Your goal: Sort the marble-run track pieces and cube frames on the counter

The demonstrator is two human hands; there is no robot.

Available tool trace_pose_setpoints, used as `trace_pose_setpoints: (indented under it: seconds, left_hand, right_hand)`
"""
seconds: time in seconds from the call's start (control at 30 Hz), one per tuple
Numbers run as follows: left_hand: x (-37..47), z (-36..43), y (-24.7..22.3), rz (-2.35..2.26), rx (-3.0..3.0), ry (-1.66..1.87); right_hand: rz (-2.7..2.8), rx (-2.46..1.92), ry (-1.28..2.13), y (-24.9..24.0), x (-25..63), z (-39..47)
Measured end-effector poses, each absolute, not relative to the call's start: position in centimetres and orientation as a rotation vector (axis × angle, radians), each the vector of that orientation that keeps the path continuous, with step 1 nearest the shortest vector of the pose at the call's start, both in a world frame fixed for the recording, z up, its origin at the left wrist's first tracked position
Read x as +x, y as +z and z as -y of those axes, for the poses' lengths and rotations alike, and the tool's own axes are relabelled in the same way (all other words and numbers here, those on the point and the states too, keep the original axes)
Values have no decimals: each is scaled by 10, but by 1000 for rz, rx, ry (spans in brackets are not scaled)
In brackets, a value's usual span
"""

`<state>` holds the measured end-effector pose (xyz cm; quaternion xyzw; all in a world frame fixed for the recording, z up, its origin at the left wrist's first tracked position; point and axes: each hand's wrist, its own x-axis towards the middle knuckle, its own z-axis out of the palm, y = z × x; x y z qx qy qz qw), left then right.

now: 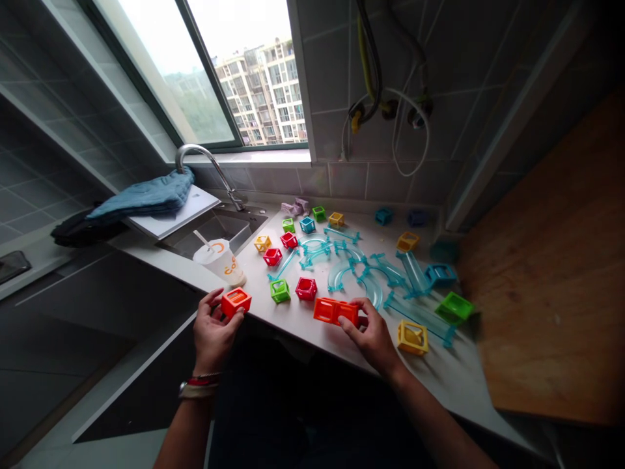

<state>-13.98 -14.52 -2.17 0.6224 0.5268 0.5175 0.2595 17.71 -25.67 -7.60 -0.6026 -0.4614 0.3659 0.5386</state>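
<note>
Between the fingers of my left hand (213, 332) is an orange toy cube block (237, 301), held up near the counter's front edge. My right hand (374, 335) grips the right end of a pair of joined orange blocks (326, 310). The two hands are apart, with a red cube (306, 288) and a green cube (280, 291) on the counter beyond the space between them. To the right of my right hand sits a yellow cube (413, 337). Translucent blue track pieces (342, 268), curved and straight, lie behind it.
A drink cup with a straw (222, 262) stands by the sink (195, 242). Several coloured cubes, including a green one (454, 308), are spread over the white counter (273, 320). A wooden board (547, 293) rises at the right. Blue cloth (141, 198) lies at the left.
</note>
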Motion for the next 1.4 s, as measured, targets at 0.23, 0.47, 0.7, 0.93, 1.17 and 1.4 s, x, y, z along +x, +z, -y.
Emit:
trace_pose_setpoints:
  seconds: [0.23,0.47,0.7,0.93,1.17,1.4]
  left_hand:
    - [-90,192,-5,-979,1190,1153]
    - [-64,211,-6,-867,947,1048]
    - [-64,211,-4,-845,935,1078]
    - [-71,208,-6,-870,1124,1014]
    - [-60,213,-11,-802,1283,1020]
    - [-59,216,-15,-837,1375,983]
  right_hand:
    - [818,-1195,1017,-73,181,256]
    - [616,-860,1264,-66,179,256]
    - [541,-648,1429,-62,182,260]
    - [591,-602,1498,-61,180,262]
    - [701,-625,1478,-64,178,260]
    - [783,-634,1473,-68,177,259]
